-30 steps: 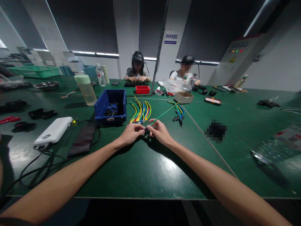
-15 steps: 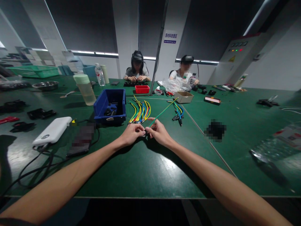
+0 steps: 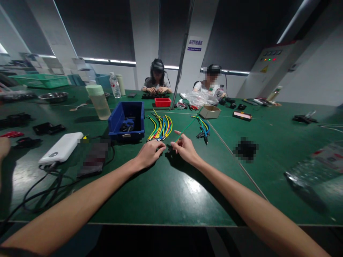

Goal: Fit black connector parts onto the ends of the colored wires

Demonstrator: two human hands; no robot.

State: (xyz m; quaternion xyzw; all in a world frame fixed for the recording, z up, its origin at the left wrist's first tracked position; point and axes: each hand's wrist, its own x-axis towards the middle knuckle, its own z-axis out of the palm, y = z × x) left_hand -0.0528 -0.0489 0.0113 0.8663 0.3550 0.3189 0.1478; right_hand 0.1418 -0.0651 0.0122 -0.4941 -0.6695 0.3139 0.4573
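Two hands meet near the middle of our green table (image 3: 160, 192), fingertips almost touching. Our right hand (image 3: 185, 150) pinches the near end of a thin green wire (image 3: 189, 126) between thumb and forefinger, and the wire slants up and away to the right, its far end lifted toward the small cardboard box (image 3: 209, 111). Our left hand (image 3: 150, 153) rests low on the table with fingers loosely curled, its tips just beside a small dark piece at the wire's end (too small for us to tell whether it grips anything). Just beyond the left hand lies a bundle of coloured wires (image 3: 160, 127), yellow, green, blue and red, fanned out on the table. Left of that bundle stands a blue bin (image 3: 127, 122) with dark parts inside. A second, smaller bunch of wires (image 3: 203, 127) lies just right of the lifted wire. At our far left sit a white power bank (image 3: 61, 152) and a pale green cup (image 3: 98, 102). Two people sit across the table, hands busy.
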